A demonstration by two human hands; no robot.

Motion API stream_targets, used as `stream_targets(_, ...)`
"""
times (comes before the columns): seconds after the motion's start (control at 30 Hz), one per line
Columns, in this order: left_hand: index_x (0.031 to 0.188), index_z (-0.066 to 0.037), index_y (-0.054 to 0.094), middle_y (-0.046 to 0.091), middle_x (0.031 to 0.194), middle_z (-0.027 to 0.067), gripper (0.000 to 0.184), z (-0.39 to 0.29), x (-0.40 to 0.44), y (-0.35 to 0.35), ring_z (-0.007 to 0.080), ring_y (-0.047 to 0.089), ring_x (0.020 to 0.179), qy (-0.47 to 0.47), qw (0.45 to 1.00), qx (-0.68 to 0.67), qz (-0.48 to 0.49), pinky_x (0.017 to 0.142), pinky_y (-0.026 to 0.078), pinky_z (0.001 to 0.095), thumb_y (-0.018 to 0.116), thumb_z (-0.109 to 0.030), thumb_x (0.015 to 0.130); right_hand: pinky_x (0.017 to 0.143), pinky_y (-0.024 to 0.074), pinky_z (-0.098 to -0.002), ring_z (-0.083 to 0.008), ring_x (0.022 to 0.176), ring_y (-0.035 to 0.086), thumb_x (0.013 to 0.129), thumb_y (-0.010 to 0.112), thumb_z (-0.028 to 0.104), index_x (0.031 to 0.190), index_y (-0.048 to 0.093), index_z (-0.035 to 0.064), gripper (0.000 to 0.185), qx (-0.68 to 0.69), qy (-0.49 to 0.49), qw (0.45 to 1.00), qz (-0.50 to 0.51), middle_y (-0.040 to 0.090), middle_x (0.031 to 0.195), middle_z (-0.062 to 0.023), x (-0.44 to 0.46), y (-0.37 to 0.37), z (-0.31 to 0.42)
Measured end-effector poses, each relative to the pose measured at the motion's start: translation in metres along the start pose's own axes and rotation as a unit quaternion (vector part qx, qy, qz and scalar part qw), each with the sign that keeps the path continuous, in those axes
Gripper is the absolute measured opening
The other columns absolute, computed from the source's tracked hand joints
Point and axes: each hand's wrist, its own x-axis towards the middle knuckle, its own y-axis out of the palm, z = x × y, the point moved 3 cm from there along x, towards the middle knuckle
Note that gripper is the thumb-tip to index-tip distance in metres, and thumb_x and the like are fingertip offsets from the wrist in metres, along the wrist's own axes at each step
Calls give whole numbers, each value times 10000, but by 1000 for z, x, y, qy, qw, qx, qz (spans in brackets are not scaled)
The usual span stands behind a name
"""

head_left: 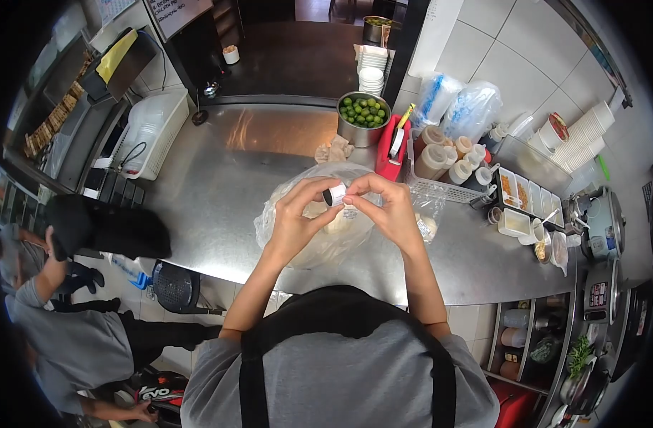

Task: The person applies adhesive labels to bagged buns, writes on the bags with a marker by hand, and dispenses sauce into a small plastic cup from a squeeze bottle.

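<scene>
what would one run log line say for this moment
left hand: holding small dark-and-white item | right hand: fingertips at its white side | below: clear plastic bag on steel counter

Bench [205, 221]: bare metal top, dull sheen, light reflected along the back.
Plastic bag [298, 250]: clear, crumpled, laid mid-bench, pale contents.
Metal pot [358, 135]: at the back edge, filled with green limes [364, 110].
Cloth [332, 150]: bunched, just in front of the pot.
Red holder [389, 158]: between pot and basket.
Basket [440, 185]: white, right of the red holder, packed with bottles [435, 158].
Small packet [426, 227]: clear, right of the bag.
White tub [514, 223]: towards the right end.
</scene>
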Motion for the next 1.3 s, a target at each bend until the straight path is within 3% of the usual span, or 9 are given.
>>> stream_targets(0.17, 1125, -84, 632, 615, 1119, 87, 425, 8, -5, 4, 243, 629, 949, 52, 999, -8, 0, 765, 529, 330, 748, -32, 720, 722, 493, -270, -122, 795, 631, 786, 698, 7, 857, 628, -16, 102, 18, -10, 999, 37, 655, 825, -63, 0, -5, -13)
stream_targets(0.3, 1109, -89, 633, 608, 1120, 95, 396, 2, -2, -1, 263, 628, 982, 78, 997, 2, 8, 781, 539, 344, 743, -52, 730, 814, 475, -264, -119, 847, 602, 792, 677, -33, 859, 598, -8, 107, 81, 43, 994, 56, 626, 848, -38, -1, -2, -23)
stream_targets(0.4, 1105, -99, 629, 603, 1112, 83, 388, 4, -4, -2, 258, 635, 961, 47, 999, 10, 10, 756, 550, 349, 738, -63, 735, 853, 458, -261, -116, 854, 590, 792, 670, -44, 855, 587, -3, 112, 89, 80, 991, 56, 613, 850, -30, 1, 1, -20)
stream_targets(0.5, 1102, -82, 634, 621, 1066, 78, 383, 5, -3, -3, 247, 644, 930, 47, 999, 8, -27, 735, 554, 342, 746, -75, 735, 846, 455, -261, -113, 846, 586, 802, 665, -45, 885, 595, -8, 114, 85, 41, 995, 27, 614, 852, -38, 2, 6, -15)
stream_targets(0.6, 1105, -72, 637, 630, 1042, 80, 384, 5, -2, -6, 246, 643, 913, 12, 998, -33, -46, 736, 551, 339, 749, -78, 738, 824, 458, -271, -130, 842, 588, 797, 668, -47, 886, 618, -22, 105, 80, 17, 993, -89, 622, 847, -53, 1, 17, -6)
stream_targets(0.73, 1111, -67, 638, 632, 1020, 88, 396, 4, 1, -8, 245, 637, 898, 1, 997, -49, -60, 739, 545, 333, 752, -73, 732, 804, 459, -288, -179, 834, 598, 774, 679, -53, 855, 646, -28, 91, -56, -84, 988, -121, 626, 884, -88, 1, 21, 2)
stream_targets(0.9, 1103, -72, 638, 620, 1049, 96, 397, 6, -2, -5, 259, 633, 919, 65, 992, 42, -101, 751, 544, 343, 747, -64, 722, 812, 458, -324, -232, 870, 594, 776, 675, -32, 846, 650, -13, 77, -168, -131, 965, -154, 614, 933, -121, -1, 24, 20)
stream_targets(1.07, 1088, -74, 641, 614, 1071, 115, 387, 11, -3, -7, 268, 635, 926, 79, 979, 160, -101, 763, 542, 346, 741, -42, 715, 823, 457, -335, -258, 904, 596, 790, 655, -14, 863, 634, 7, 78, -153, -112, 969, -156, 609, 951, -137, 1, 21, 21)
stream_targets(1.3, 1065, -42, 663, 641, 1065, 104, 371, 8, 2, -17, 119, 640, 781, -7, 996, -1, -87, 721, 539, 256, 750, 10, 709, 828, 470, -340, -236, 933, 595, 749, 713, 20, 927, 700, 35, 178, -81, -102, 984, -125, 604, 1054, -96, 6, 28, 8)
